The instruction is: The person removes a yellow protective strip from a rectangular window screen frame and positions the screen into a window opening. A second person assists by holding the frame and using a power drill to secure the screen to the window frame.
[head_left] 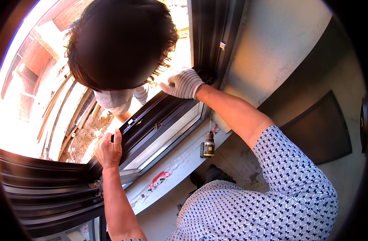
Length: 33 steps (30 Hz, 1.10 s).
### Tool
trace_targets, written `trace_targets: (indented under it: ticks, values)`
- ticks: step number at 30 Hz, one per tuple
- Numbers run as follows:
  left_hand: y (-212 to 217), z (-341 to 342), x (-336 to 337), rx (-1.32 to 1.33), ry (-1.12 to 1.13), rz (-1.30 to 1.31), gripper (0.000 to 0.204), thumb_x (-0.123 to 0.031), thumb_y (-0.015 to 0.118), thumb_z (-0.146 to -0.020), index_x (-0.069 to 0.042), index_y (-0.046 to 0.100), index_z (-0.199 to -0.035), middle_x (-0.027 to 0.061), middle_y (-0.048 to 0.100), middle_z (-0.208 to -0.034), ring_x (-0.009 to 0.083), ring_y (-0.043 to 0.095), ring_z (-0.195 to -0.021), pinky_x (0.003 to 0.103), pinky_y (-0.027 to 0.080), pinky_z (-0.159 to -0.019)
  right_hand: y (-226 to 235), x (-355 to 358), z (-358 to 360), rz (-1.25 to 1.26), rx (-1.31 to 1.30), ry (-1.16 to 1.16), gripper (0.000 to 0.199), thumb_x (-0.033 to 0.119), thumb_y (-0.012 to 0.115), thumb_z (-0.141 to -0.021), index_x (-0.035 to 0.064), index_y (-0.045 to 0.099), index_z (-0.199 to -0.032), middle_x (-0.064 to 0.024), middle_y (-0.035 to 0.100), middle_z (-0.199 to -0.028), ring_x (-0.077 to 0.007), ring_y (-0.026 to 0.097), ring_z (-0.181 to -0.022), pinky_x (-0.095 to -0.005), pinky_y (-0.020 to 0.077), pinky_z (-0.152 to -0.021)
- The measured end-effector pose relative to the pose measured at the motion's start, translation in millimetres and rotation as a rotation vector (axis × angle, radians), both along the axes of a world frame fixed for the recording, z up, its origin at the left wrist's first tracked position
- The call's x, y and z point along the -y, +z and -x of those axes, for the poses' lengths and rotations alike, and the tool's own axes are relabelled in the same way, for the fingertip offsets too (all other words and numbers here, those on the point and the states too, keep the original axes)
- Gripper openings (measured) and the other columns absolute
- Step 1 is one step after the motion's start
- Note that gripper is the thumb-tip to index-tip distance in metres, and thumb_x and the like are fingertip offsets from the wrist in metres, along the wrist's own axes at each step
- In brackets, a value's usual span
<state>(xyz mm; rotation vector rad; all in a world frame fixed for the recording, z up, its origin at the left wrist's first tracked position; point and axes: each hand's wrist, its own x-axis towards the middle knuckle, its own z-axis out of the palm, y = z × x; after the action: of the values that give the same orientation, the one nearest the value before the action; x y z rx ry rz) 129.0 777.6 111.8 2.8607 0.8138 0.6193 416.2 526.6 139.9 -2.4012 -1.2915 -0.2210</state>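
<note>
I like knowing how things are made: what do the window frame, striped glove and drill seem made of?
Window frame: probably metal with a dark coating, though plastic is possible; its long, crisp-edged bars show a smooth sheen.
Striped glove: likely knitted fabric, matte, since it fits closely and looks soft.
Drill: apparently hard plastic casing, dark with yellow; its shape looks moulded.

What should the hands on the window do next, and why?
Maybe press lightly and evenly on the dark window rail. The left hand is near one end and the gloved right hand near the other, so together they could steady it. Going gently seems wise, because the other person's head is close by.
</note>
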Motion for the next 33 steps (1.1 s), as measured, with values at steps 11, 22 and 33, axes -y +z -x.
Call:
trace_targets:
  ticks: [11, 22, 33]
  values:
    - [0, -1, 0, 0.013, -0.02, -0.013, 0.051, -0.053, 0.06, -0.102, -0.007, 0.069, -0.081, 0.0188, 0.071, -0.08, 0.0421, 0.067, -0.079, 0.052, 0.051, -0.073, 2, 0, 0, 0.035, -0.028, -0.014, 0.066, 0.059, 0.05, -0.1, 0.0055, 0.077, -0.073, -0.0201, 0.069, -0.068, -0.0392, 0.071, -0.075, -0.0475, 0.0556, -0.084]
    - [1, -1, 1, 0.001, -0.011, 0.004, 0.054, -0.056, 0.057, -0.103, -0.007, 0.068, -0.082, 0.0195, 0.071, -0.081, 0.043, 0.068, -0.08, 0.053, 0.051, -0.071, -12, -2, -3, -0.129, 0.049, 0.009, 0.058, 0.05, 0.064, -0.096, 0.0052, 0.067, -0.059, -0.0171, 0.059, -0.056, -0.038, 0.064, -0.059, -0.0451, 0.0553, -0.066]
    - [1, 0, 0, 0.022, -0.028, -0.009, 0.056, -0.059, 0.057, -0.103, -0.007, 0.071, -0.085, 0.0193, 0.07, -0.078, 0.044, 0.067, -0.076, 0.053, 0.051, -0.069, -1, 0, -1, 0.012, -0.028, 0.005, 0.064, 0.06, 0.049, -0.1, 0.0063, 0.08, -0.082, -0.0198, 0.07, -0.072, -0.0395, 0.071, -0.079, -0.0491, 0.0551, -0.084]
